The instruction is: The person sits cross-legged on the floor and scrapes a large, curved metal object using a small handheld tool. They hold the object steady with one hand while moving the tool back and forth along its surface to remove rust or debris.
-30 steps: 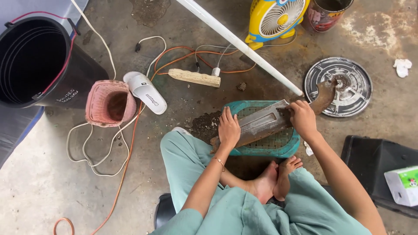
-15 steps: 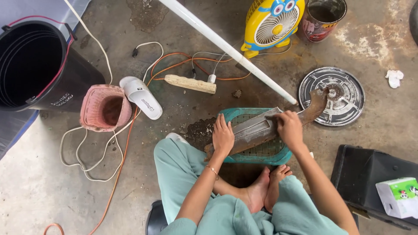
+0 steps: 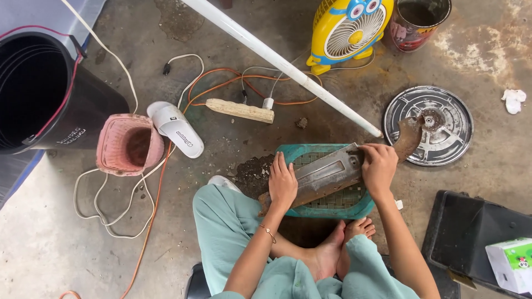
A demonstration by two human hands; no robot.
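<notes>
The rusty metal blade [image 3: 332, 174], long and flat, lies slantwise across a teal woven basket [image 3: 327, 202] on the concrete floor [image 3: 66, 243], its far right tip reaching over the edge of a round grey metal fan base [image 3: 438, 124]. The left hand [image 3: 282, 185] lies flat on the near left end of the blade, fingers together and pressing down, while the right hand [image 3: 378, 166] is closed around the blade's upper part, just beside the basket's far right corner. The person sits low behind the basket in light green trousers, bare feet [image 3: 343, 246] crossed just near of it. Far left stands a large black bucket [image 3: 44, 91], the biggest thing in sight, with a pink woven basket [image 3: 128, 145] tipped beside it. At the near right corner lies a black tray [image 3: 471, 232] with a small white and green box [image 3: 512, 263] on its edge. A long white tube [image 3: 288, 65] runs slantwise from the far middle down to just beside the right hand. A yellow toy-faced fan [image 3: 349, 27] and a rusty tin can [image 3: 418, 19] stand at the far right. A white sandal [image 3: 176, 128], a wooden power strip [image 3: 239, 111] and loose orange and white cables [image 3: 116, 205] lie between the bucket and the teal basket. A crumpled white tissue [image 3: 513, 99] lies at the right edge.
</notes>
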